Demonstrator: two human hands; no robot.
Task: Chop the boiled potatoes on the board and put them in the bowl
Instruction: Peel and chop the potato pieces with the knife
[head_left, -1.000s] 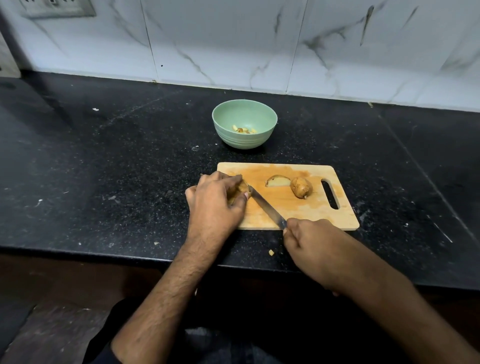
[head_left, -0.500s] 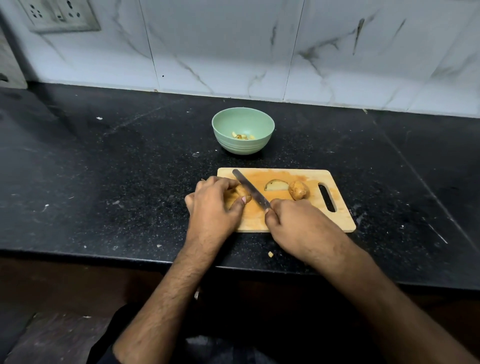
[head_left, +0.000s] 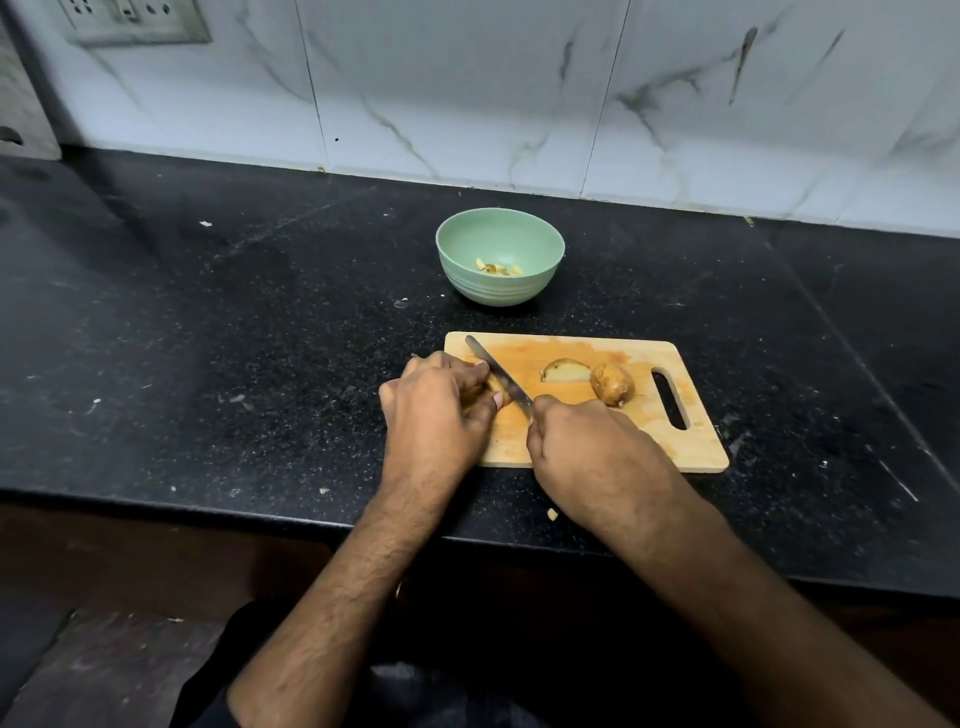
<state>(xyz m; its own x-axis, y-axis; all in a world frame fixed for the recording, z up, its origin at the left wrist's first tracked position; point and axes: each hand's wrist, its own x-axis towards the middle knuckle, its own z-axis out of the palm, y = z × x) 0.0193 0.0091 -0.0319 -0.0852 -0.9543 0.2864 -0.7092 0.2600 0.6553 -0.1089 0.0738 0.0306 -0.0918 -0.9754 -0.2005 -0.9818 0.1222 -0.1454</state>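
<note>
— Since a second ago, the knife (head_left: 497, 375) is seen pushed forward across the cutting board (head_left: 691, 447): its tip is now near the board's far left corner, where before the blade lay nearer the front edge. The right hand (head_left: 587, 447) is brought forward with it, onto the board.

— How is the knife held?

— The handle is enclosed in the right hand, fingers curled shut around it; only the blade is shown, angled away to the left.

— And the left hand (head_left: 434, 415)?

— It is closed over a potato piece (head_left: 491, 387) at the left end of the board, pinned between fingertips and thumb. The blade is laid right against that piece, beside the fingertips. How deep the cut is cannot be told, as most of the piece is hidden.

— What else is on the board?

— A cut half potato (head_left: 565, 371) is seen near the middle, and a whole unpeeled potato (head_left: 613, 383) is set just to its right, touching or nearly so, close to the handle slot.

— The bowl?

— A green bowl (head_left: 500, 291) is placed on the black counter (head_left: 234, 338) just beyond the board, apart from it. A few chopped pieces (head_left: 496, 268) are seen at its bottom. One small scrap (head_left: 551, 514) is left on the counter near the front edge, by the right wrist.
</note>
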